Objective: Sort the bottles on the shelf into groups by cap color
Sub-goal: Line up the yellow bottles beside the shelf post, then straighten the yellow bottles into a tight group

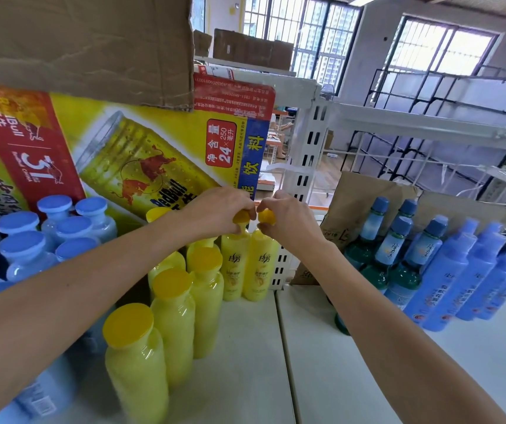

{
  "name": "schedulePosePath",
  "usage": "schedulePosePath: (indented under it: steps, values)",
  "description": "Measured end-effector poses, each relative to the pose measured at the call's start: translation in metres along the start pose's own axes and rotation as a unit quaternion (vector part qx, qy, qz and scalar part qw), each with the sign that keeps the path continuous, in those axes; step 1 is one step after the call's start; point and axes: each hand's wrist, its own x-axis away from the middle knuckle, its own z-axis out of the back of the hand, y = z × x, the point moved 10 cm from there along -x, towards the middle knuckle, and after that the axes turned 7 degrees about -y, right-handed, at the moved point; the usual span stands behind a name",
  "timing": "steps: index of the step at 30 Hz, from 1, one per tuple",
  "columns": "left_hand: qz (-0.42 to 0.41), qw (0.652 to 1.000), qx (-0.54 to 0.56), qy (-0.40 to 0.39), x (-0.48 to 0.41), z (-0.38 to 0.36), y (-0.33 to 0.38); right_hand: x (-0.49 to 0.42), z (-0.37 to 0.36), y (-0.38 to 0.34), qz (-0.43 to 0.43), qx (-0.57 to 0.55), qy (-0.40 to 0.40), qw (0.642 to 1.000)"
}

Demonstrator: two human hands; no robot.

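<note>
Yellow-capped bottles below the Red Bull carton: my left hand and right hand each pinch one at the top; jerking either could topple neighbours.

White shelf carries yellow bottles, blue bottles (carton behind).

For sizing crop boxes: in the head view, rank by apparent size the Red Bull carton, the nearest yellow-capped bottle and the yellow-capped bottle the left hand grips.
1. Red Bull carton.
2. Nearest yellow-capped bottle.
3. Far yellow-capped bottle in the left hand; it looks smaller perhaps only by distance.
</note>
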Motion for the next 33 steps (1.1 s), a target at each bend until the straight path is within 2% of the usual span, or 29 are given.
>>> schedulePosePath:
  steps: [12,19,28,33]
  values:
    - [0.012,1.000,-0.006,0.000,0.001,0.000,0.000,0.000,-0.001,0.003,-0.022,-0.009,0.021,0.999]
    - [0.002,0.998,-0.064,-0.002,0.001,0.001,0.005,0.002,-0.001,0.001,-0.020,0.003,0.019,1.000]
    - [-0.006,1.000,-0.007,-0.009,0.010,0.000,-0.004,0.010,-0.001,0.000,-0.013,0.000,0.024,1.000]
    - [0.012,0.999,0.032,0.008,0.025,0.009,-0.021,0.020,0.011,-0.005,-0.002,0.006,0.057,0.998]
